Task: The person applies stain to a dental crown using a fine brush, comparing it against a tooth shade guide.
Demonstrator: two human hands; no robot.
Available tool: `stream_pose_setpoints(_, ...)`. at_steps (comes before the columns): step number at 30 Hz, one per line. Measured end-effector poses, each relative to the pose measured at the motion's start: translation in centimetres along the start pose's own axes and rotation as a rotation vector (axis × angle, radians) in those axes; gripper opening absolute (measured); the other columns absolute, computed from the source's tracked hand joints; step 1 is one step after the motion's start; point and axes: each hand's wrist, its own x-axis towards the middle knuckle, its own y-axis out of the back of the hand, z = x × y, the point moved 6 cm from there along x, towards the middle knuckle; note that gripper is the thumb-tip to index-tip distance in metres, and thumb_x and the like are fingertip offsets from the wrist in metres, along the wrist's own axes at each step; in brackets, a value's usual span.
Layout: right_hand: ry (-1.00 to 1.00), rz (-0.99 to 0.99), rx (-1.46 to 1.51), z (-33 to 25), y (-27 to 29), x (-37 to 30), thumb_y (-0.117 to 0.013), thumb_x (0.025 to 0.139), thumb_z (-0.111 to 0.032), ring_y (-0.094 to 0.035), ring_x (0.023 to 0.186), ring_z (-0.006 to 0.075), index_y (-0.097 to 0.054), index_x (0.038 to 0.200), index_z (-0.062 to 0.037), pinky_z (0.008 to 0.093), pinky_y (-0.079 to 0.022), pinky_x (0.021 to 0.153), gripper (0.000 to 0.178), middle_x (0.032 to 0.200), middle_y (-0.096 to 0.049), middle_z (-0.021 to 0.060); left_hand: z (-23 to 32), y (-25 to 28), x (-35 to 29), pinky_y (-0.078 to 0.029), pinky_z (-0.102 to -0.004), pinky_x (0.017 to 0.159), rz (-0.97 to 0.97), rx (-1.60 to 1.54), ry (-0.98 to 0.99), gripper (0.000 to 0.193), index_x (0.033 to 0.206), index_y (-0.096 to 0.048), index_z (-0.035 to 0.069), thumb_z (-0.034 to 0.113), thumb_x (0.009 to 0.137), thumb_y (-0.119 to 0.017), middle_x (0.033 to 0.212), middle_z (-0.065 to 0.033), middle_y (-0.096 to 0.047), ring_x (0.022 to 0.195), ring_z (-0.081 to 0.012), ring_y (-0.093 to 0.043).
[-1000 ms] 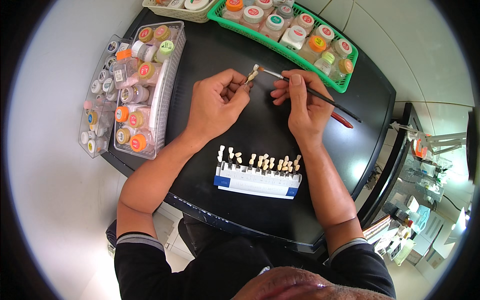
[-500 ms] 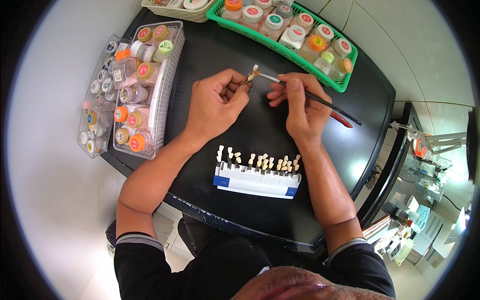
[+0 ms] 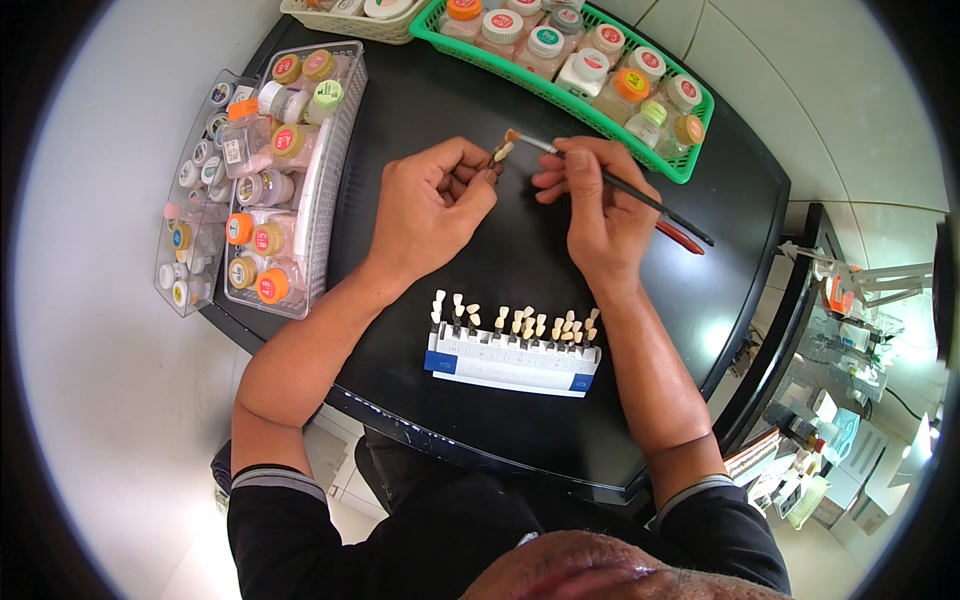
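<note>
Between its thumb and fingers, my left hand [image 3: 432, 205] pinches a small tooth-shaped shade tab [image 3: 503, 152], cream coloured. My right hand [image 3: 605, 205] grips a slim dark-handled brush [image 3: 640, 195] like a pen. The brush's brown bristles lie against the upper end of the tab. A second stick, red-brown [image 3: 680, 238], pokes out from under the right hand; what it belongs to is hidden. Below both hands a white and blue shade guide holder [image 3: 512, 365] lies on the black table, with several tooth-shaped tabs [image 3: 525, 320] standing along its back edge.
A green basket [image 3: 560, 92] of capped powder jars borders the far side. To the left stand a clear perforated basket [image 3: 318, 240] and a clear tray [image 3: 168, 262], both full of small jars. A cream basket [image 3: 400, 25] sits at the far left. The black table [image 3: 400, 420] has a worn front edge.
The brush tip has moved up and slightly left, now covering the tab's white upper end. My right hand has shifted slightly up and left; my left hand has hardly moved.
</note>
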Motion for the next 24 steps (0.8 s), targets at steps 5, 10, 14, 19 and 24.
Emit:
stream_pose_setpoints(5,-0.012,-0.007,-0.036,-0.1,-0.2,-0.1,-0.063,0.115,-0.014,-0.077,0.083,0.0173,-0.071,0.119,0.0071,0.0294,-0.064,0.072,0.023,0.097,-0.077,0.0154,-0.1,0.0,0.0,-0.044,-0.0183,0.063,-0.001,0.018,0.002,0.009,0.107,-0.076,-0.001,0.006,0.103,-0.072,0.083,0.0038,-0.071,0.072,0.0016,-0.057)
stream_pose_setpoints(10,0.022,0.098,0.073,-0.1,0.6,0.0,-0.062,0.116,-0.016,-0.076,0.081,0.0178,-0.069,0.12,0.0072,0.0297,-0.063,0.07,0.025,0.097,-0.077,0.0161,-0.5,-0.1,0.1,-0.049,-0.0192,0.063,-0.006,-0.005,0.02,0.011,0.111,-0.075,-0.001,0.007,0.104,-0.074,0.088,0.0,-0.073,0.073,-0.002,-0.063)
stream_pose_setpoints(14,0.024,0.124,0.139,0.0,1.1,0.1,-0.058,0.118,-0.023,-0.075,0.081,0.0188,-0.067,0.12,0.0061,0.0311,-0.062,0.07,0.031,0.097,-0.076,0.017,-0.1,-0.2,0.2,-0.054,-0.0209,0.066,0.019,-0.105,0.018,0.015,0.116,-0.073,0.0,0.008,0.104,-0.077,0.096,-0.0032,-0.076,0.078,-0.007,-0.071)
stream_pose_setpoints(19,0.008,0.119,0.145,0.2,1.1,0.2,-0.056,0.119,-0.027,-0.075,0.08,0.019,-0.066,0.12,0.0054,0.0317,-0.062,0.07,0.034,0.097,-0.076,0.0169,-0.7,-0.1,0.3,-0.055,-0.021,0.07,0.018,-0.113,0.006,0.019,0.117,-0.074,0.002,0.005,0.1,-0.082,0.1,-0.0024,-0.075,0.082,-0.0065,-0.071)
stream_pose_setpoints(24,-0.016,0.124,0.17,0.6,1.3,0.4,-0.056,0.119,-0.028,-0.075,0.082,0.0189,-0.065,0.122,0.0048,0.0319,-0.062,0.07,0.034,0.099,-0.076,0.0169,-0.7,0.0,0.4,-0.054,-0.0192,0.075,0.026,-0.064,-0.004,0.026,0.117,-0.073,0.002,0.004,0.095,-0.087,0.098,-0.0008,-0.074,0.085,-0.0038,-0.067)
